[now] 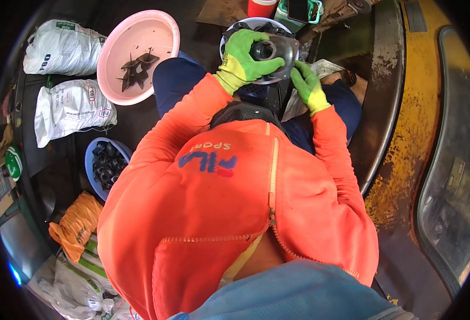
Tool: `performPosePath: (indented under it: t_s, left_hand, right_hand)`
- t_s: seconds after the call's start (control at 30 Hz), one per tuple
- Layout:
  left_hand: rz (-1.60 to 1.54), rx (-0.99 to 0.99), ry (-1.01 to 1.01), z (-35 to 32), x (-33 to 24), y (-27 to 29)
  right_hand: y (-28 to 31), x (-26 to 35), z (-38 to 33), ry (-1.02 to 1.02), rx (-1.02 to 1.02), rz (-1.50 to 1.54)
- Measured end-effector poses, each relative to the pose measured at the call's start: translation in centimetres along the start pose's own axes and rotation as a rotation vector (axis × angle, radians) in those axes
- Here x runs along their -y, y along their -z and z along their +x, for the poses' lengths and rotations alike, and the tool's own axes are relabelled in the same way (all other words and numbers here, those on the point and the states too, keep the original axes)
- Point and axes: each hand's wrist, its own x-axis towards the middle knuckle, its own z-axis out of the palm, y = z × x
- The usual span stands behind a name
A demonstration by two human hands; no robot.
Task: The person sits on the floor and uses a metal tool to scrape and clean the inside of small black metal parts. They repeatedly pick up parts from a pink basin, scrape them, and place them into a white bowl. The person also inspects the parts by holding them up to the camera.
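Note:
My left hand, in a green and yellow glove, grips a black flanged part with a squarish plate and a round hollow collar. Its thumb lies along the near side of the collar. At the plate's lower right corner, the gloved fingers of my right hand are closed on the edge. Directly beneath the part is a pale basin with more black pieces inside, largely hidden by my hands.
To the left stands a pink basin holding several pointed black scraps. White sacks lie beyond it, and a blue basin of black parts sits nearer. A red cup and green container stand ahead. Yellow machinery borders the right.

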Motion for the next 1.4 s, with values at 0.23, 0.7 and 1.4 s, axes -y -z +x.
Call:
performPosePath:
  t_s: [0.23,0.7,1.4]
  left_hand:
    - [-0.171,0.065,-0.080,2.0,-6.3,2.7]
    - [-0.568,0.095,-0.181,3.3,-8.8,2.7]
    - [-0.915,0.967,-0.338,5.9,-7.3,4.2]
  right_hand:
    - [-4.5,5.7,-1.6,0.518,-0.081,0.382]
    - [-5.8,14.1,-3.0,0.271,0.041,1.036]
    - [-3.9,11.7,-5.0,0.575,0.118,0.063]
